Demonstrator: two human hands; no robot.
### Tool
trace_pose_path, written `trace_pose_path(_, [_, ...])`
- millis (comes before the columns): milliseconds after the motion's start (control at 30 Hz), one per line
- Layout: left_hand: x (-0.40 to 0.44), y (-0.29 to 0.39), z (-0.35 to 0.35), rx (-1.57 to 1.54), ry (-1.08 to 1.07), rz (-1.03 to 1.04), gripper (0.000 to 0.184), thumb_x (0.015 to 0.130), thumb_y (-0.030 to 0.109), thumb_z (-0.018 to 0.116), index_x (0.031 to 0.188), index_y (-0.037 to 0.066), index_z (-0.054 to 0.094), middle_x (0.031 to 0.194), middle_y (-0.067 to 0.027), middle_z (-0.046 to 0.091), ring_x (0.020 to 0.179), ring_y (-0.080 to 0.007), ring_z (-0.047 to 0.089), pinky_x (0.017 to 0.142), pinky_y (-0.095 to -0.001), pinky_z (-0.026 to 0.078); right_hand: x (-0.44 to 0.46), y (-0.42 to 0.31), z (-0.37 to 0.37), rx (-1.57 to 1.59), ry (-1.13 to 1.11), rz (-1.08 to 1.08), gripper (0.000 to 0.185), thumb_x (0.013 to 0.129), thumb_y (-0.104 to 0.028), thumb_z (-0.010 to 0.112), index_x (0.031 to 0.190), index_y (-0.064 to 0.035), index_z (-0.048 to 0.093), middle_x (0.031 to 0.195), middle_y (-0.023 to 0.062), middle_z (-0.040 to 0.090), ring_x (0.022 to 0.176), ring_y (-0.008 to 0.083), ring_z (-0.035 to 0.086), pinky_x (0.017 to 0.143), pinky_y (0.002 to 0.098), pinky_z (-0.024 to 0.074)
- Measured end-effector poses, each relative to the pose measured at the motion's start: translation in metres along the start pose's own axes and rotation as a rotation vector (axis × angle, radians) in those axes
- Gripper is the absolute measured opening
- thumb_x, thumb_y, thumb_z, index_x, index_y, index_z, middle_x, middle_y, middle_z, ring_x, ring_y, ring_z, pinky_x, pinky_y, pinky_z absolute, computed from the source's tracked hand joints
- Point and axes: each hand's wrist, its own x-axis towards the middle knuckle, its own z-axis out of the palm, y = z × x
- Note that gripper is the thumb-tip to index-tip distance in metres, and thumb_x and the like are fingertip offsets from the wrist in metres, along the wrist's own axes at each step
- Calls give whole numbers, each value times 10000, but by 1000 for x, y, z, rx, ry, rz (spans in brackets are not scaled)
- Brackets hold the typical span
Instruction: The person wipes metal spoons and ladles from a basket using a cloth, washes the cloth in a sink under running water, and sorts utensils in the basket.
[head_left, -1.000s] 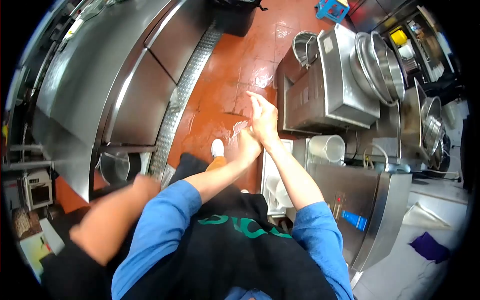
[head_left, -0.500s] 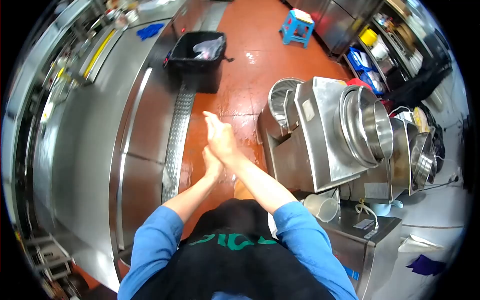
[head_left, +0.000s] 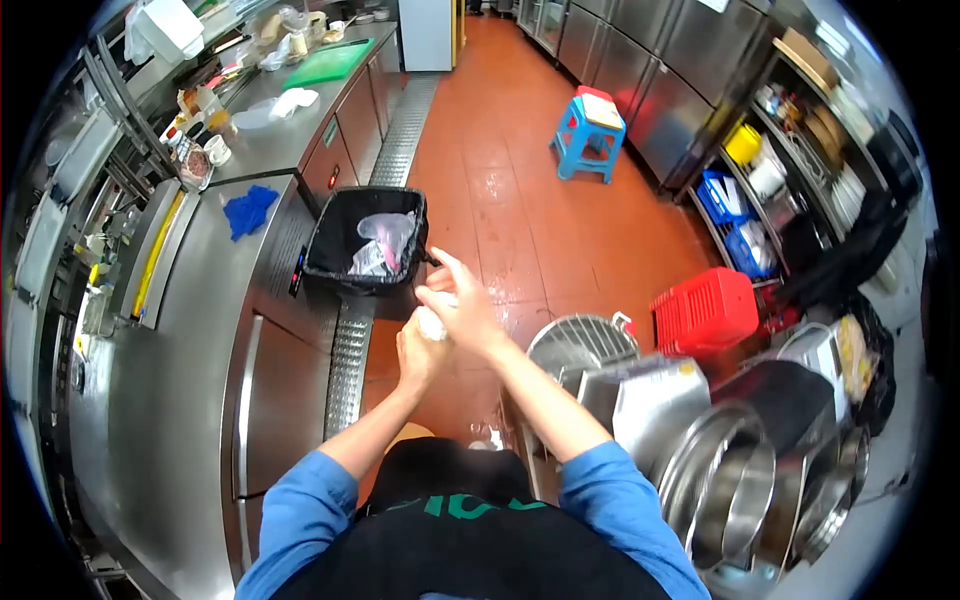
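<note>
My left hand (head_left: 419, 354) is closed, with a small white wad (head_left: 432, 324) showing at the top of its fist. Whether that wad is paper or foam I cannot tell. Against it rests my right hand (head_left: 470, 308), its fingers apart and stretched toward the bin, the palm side mostly hidden. Both hands touch each other in front of my black apron (head_left: 470, 540). Just beyond them stands a black bin (head_left: 318, 262) with a liner, holding crumpled clear plastic and paper.
To my left runs a steel counter (head_left: 190, 370) with a blue cloth (head_left: 249, 211) and a green cutting board (head_left: 328, 63). On the right are stacked steel bowls (head_left: 700, 470), a red basket (head_left: 704, 312) and a shelf rack (head_left: 800, 130). A blue stool (head_left: 588, 140) stands ahead on the wet-looking red floor (head_left: 500, 220).
My view has tilted up and forward, bringing in more of the counter and the red basket. My hands went from palms pressed together to the left closed, the white wad now visible.
</note>
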Motion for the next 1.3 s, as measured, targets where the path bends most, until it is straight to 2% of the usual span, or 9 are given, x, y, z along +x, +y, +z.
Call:
trace_pose_path(367, [275,-7,99,-113,-440,440,745,650,227,763,1259,62,367,908,-131,615,829,-230,612,724,-345,488,196,125,-126,-943,-291,-38,132,842,-186,538,885,-85,611,750,140,609,669,293,608,578,391,481])
trace_pose_path(433, [312,45,87,-284,-811,20,780,704,214,731,1329,48,294,828,-130,620,646,-160,595,594,-295,496,244,72,-165,-742,-94,76,140,851,-182,532,818,-75,616,706,144,600,633,256,611,545,367,466])
trace_pose_path(567, [401,43,124,-267,-876,46,753,741,215,705,1343,41,286,783,-139,615,563,-123,567,507,-260,477,281,83,-252,-1016,262,61,233,881,-212,504,844,-9,613,709,142,612,667,230,623,572,361,470])
trace_pose_path(700, [473,-8,193,-303,-948,-170,641,738,209,707,1279,34,411,850,-156,624,674,-149,607,596,-292,501,279,221,-291,-1236,25,414,244,867,-219,509,810,-7,615,661,194,586,660,280,621,571,391,469])
trace_pose_path(800, [548,-30,243,3,-825,311,502,763,234,683,1190,28,517,933,-156,628,824,-200,621,727,-319,501,312,321,-307,-1238,-120,551,254,857,-225,514,784,-4,616,626,233,566,655,318,619,571,414,468])
trace_pose_path(1000, [695,8,305,-728,-878,-481,463,816,347,624,1175,67,540,1072,-129,596,927,-250,602,820,-337,475,480,447,-339,-639,244,374,231,858,-142,502,944,32,627,833,189,645,754,254,628,683,342,475])
trace_pose_path(1033, [709,20,308,-834,-725,-341,519,848,428,552,1221,72,492,1111,-144,569,1003,-241,565,843,-351,458,517,444,-326,-450,239,349,228,851,-125,503,956,32,629,856,174,653,766,228,630,692,329,473])
trace_pose_path(1133, [769,55,317,-1185,-599,-779,618,858,514,460,1257,43,430,1170,-165,526,1066,-275,515,889,-424,419,625,420,-251,-811,-289,-124,199,782,-192,599,838,-9,654,778,154,633,698,303,610,651,385,484])
trace_pose_path(1300, [907,63,341,-1323,-636,-888,543,886,402,489,1264,23,398,1131,-139,537,1076,-282,505,944,-423,389,735,491,-178,-507,-790,-128,426,760,-365,637,967,3,575,919,164,598,831,305,590,741,416,485])
